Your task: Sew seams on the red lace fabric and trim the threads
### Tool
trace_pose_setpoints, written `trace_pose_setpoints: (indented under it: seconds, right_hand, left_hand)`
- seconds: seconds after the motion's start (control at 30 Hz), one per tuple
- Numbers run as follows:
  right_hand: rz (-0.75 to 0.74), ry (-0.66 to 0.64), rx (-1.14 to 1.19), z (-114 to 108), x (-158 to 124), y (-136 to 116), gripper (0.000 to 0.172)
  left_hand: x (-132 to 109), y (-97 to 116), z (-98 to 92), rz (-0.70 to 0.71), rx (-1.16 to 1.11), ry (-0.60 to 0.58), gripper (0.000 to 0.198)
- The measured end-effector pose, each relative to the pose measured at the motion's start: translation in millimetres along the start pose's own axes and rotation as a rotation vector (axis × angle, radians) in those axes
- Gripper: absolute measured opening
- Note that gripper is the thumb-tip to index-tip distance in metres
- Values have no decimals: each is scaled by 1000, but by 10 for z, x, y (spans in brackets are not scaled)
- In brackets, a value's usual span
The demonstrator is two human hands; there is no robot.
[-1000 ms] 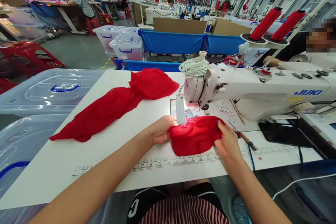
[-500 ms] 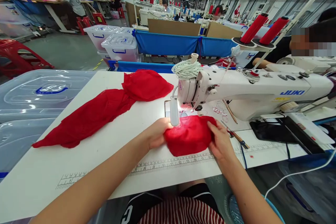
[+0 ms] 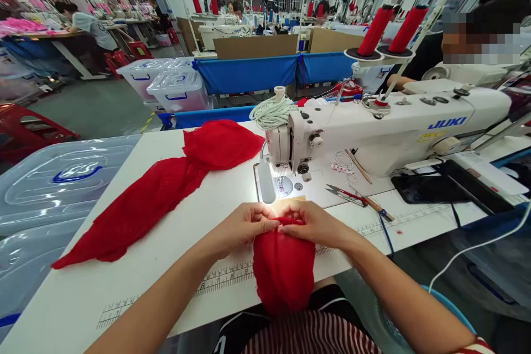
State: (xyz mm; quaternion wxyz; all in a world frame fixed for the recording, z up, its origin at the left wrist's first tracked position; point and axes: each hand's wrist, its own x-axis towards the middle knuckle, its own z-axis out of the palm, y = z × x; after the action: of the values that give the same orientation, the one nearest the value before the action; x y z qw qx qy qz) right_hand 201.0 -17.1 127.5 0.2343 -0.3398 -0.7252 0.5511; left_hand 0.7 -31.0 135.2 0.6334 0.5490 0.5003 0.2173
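A piece of red fabric (image 3: pixel 284 271) hangs from my two hands over the front edge of the table. My left hand (image 3: pixel 253 224) pinches its upper edge, and my right hand (image 3: pixel 305 224) pinches the same edge close beside it, fingertips almost touching. Just beyond my hands stands a white sewing machine (image 3: pixel 381 133), its needle area lit by a small lamp (image 3: pixel 267 182). More red fabric (image 3: pixel 145 199) lies in a long gathered strip to the left. Scissors (image 3: pixel 348 195) rest on the table to the right of my hands.
Red thread cones (image 3: pixel 375 30) stand above the machine. A black phone (image 3: pixel 427 189) lies on the right of the table. Clear lidded boxes (image 3: pixel 70 177) flank the table's left edge. At the right, a co-worker (image 3: pixel 427 61) sits behind the machine.
The red fabric has come away from the needle area toward me and now hangs down. My hands have moved from its two sides to meet at its upper edge.
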Motion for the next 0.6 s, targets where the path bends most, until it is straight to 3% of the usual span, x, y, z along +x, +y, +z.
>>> trace_pose_setpoints:
  seconds: [0.1,0.23,0.43,0.6]
  right_hand:
    - [91,161,-82,-173,-33,40,7]
    - [85,365,-85,-257,-89,115,13]
    - [-12,261,-22,-214,-170,202,26]
    - [-1,319,-103,-182,-218,239,27]
  left_hand:
    - [102,59,-20,46,-65,73,37]
    - [195,73,-74,91,-111,-31,36]
    - [186,-9,-115,39,-70,-32,42]
    - [170,-16,-90,37,-90,51,36]
